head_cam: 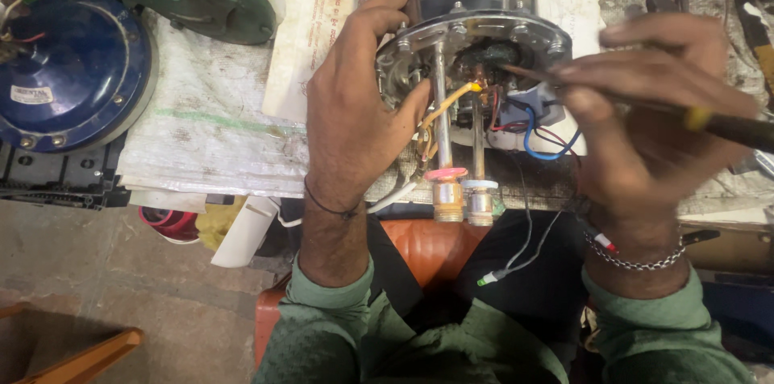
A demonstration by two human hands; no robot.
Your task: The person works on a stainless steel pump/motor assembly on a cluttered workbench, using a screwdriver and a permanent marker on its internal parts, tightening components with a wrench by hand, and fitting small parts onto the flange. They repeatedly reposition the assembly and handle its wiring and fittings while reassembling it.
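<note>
While the left hand [351, 114] clamps the round metal flange [476, 33] of the wired assembly at the bench's [201, 126] near edge, the right hand [645, 118], closed on a screwdriver [645, 102], lies nearer its tip. Shaft axis runs right to left into the wiring. White paper sheet [310, 29] behind; blue round housing [72, 69] with small white label far left.

We take the metal flange [476, 33] as landmark: left of it lie a paper sheet [310, 29] and a domed cover [76, 69]; before it two threaded terminals [463, 198] project; wires [548, 138] hang right.
</note>
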